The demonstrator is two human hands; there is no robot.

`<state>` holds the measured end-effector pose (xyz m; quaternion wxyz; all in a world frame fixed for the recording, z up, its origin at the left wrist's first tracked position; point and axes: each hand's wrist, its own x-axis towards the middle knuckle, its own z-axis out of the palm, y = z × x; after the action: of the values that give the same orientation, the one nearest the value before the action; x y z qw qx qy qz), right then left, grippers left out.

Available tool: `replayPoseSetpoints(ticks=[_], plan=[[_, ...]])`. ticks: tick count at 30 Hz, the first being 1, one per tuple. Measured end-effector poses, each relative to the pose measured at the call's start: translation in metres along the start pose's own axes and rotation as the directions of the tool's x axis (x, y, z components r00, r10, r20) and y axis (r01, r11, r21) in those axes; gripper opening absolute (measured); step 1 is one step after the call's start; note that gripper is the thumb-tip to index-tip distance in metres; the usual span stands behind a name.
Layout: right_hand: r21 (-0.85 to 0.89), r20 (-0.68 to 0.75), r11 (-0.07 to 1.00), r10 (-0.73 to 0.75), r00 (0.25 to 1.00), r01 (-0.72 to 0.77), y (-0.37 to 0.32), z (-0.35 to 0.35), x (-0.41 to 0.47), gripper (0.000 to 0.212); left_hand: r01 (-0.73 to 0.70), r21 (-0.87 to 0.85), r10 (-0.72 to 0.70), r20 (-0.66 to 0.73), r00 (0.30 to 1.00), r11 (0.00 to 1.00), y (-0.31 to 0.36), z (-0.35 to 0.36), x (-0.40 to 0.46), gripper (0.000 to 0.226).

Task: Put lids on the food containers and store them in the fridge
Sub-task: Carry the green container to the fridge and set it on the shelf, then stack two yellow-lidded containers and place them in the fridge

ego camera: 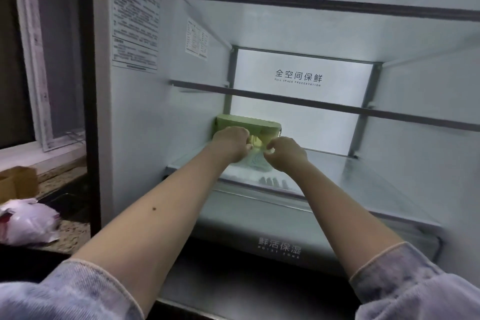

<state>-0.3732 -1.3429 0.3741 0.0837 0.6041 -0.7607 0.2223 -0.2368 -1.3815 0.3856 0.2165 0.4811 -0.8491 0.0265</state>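
Observation:
A clear food container with a pale green lid [249, 123] stands on the lower glass shelf [363, 176] inside the open fridge, near the left wall. Both my arms reach into the fridge. My left hand [231, 144] grips the container's near left side, fingers curled on it. My right hand [285, 153] holds its near right side, thumb and fingers pinched at the front. The lower part of the container is hidden behind my hands.
Two more glass shelves [311, 105] sit above, with nothing on them. A crisper drawer [280, 247] lies below the shelf. To the left of the fridge a stone counter [70, 231] carries a crumpled plastic bag [26, 221] and a cardboard box [18, 182].

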Motion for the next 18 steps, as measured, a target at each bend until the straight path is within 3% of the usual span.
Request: replayPoseSetpoints(ticks=[4,9,14,18], plan=[[0.076,-0.014,0.997,0.034,0.999,-0.032,-0.008,-0.017,-0.032,0.020,-0.032,-0.003,0.032,-0.053,0.998,0.999,0.008,-0.023,-0.040,0.026],[0.113,-0.040,0.993,-0.010,0.999,0.014,-0.039,-0.047,-0.081,0.026,-0.038,-0.003,0.037,-0.175,0.984,0.999,0.004,-0.057,-0.112,0.023],[0.230,-0.050,0.955,-0.178,0.983,0.185,-0.099,-0.063,-0.146,0.028,0.066,-0.016,-0.067,-0.210,0.975,0.998,-0.024,-0.090,-0.205,0.027],[0.356,-0.014,0.857,-0.395,0.919,0.373,-0.170,-0.065,-0.210,0.027,0.230,0.004,-0.220,-0.273,0.936,0.973,-0.053,-0.125,-0.303,0.027]])
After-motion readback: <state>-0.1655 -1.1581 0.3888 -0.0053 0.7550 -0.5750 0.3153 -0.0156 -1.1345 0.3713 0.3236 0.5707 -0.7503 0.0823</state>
